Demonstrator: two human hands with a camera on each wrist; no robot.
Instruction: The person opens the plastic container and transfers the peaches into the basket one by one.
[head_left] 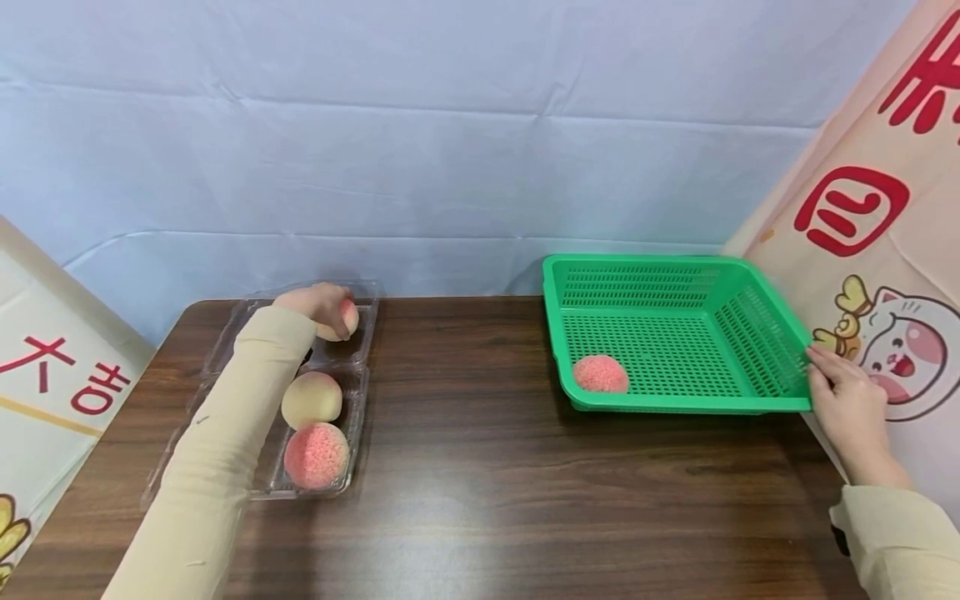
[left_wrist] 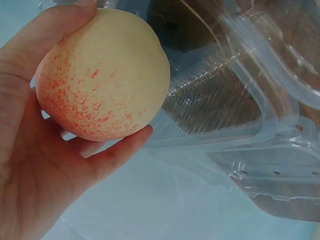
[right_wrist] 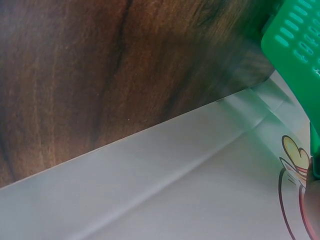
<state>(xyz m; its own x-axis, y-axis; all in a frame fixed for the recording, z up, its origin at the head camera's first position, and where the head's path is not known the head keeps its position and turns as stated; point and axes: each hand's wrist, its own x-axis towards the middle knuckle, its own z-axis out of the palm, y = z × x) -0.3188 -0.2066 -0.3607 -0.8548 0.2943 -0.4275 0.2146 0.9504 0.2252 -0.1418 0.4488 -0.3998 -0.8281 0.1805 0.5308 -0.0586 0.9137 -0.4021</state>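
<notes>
A pale yellow peach with red speckles (left_wrist: 107, 75) sits in my left hand (head_left: 321, 304), the thumb on one side and the fingers curled round the other. This hand is over the far part of a clear plastic tray (head_left: 358, 417). Nearer in that tray lie a yellowish peach (head_left: 312, 399) and a pink speckled peach (head_left: 317, 456). On the right, my right hand (head_left: 851, 408) grips the near right corner of a green plastic basket (head_left: 675, 403) by its rim. Inside the basket, at its near left corner, rests another pink peach (head_left: 601, 374).
Everything stands on a dark brown wooden table (head_left: 465, 433). A pale cloth (head_left: 420, 167) hangs behind its far edge. Printed banners with red characters flank both sides, the right banner (head_left: 922, 333) close beside the basket and my right hand.
</notes>
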